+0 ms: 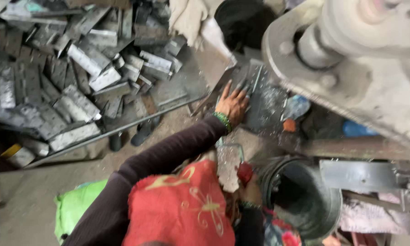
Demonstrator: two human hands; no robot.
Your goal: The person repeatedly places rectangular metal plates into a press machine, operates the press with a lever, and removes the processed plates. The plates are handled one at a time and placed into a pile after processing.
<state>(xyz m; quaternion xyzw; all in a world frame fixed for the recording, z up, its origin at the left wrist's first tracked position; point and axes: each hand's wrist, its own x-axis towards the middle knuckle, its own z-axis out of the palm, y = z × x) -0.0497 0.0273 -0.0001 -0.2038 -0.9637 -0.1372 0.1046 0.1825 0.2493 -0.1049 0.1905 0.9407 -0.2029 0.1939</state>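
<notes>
My left hand (233,104) lies fingers spread on a flat grey metal plate (259,102) under the machine (351,59). My right hand (249,189) grips a shiny metal piece (228,166) beside the round bucket (305,200). Metal brackets (73,77) heap up on the floor at left.

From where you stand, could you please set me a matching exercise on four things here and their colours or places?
Things:
1. left hand
2. bangles
3. metal bucket
4. pile of metal pieces

Descriptions:
A. green, on the wrist
B. far left, on the floor
C. flat on a grey metal sheet
D. round and open, lower right

Pairs: 1-C, 2-A, 3-D, 4-B
</notes>
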